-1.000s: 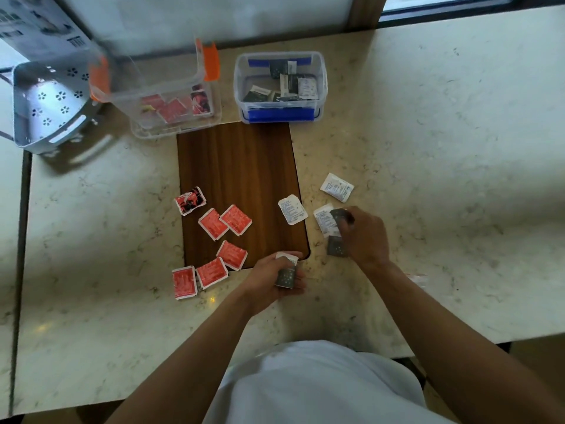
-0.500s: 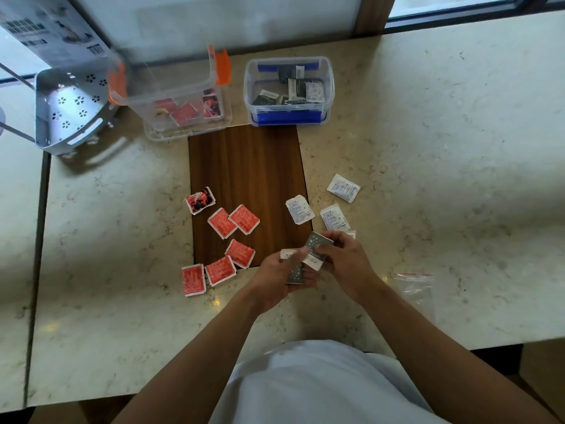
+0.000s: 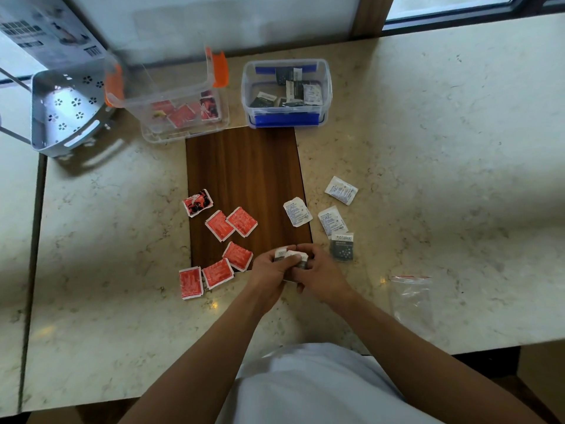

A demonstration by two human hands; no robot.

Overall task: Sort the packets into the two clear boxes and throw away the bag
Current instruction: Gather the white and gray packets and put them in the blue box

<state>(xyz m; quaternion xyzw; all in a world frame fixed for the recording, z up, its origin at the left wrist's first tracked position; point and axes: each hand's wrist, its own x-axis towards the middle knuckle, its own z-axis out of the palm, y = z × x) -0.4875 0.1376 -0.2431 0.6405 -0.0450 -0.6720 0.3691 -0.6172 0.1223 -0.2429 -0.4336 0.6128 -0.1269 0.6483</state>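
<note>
Both hands, left hand [image 3: 269, 267] and right hand [image 3: 321, 275], grip a small stack of packets [image 3: 290, 257]; thin, light, slippery, so better pinch the edges

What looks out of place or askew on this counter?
Mostly ordinary mid-sort scatter. One red packet by the wooden board's left edge looks crumpled or torn, dark patches showing. The clear bag lies empty near the counter's front edge, not yet discarded.
</note>
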